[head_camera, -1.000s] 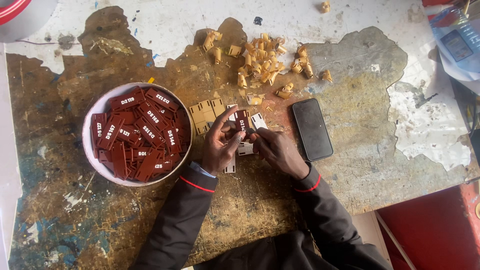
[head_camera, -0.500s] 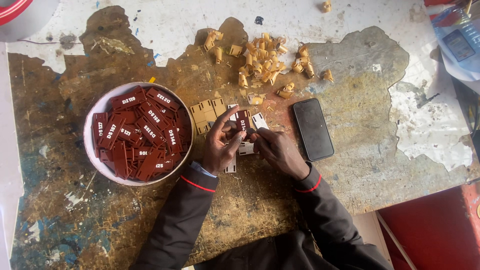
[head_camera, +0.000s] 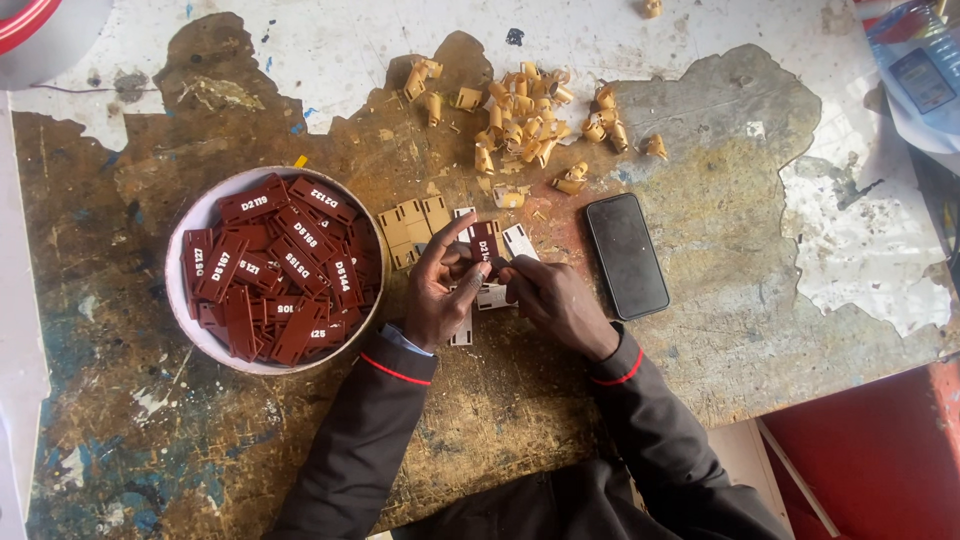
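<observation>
One bowl (head_camera: 190, 240), one black phone (head_camera: 626, 254), two hands, three tan squares (head_camera: 412, 222).

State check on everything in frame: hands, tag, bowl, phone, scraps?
left hand: pinching the dark red tag
right hand: fingers on the same tag
dark red tag: held between both hands, above the table
white bowl: upright, full of red tags
phone: flat, screen dark
tan curls: scattered loose
</observation>
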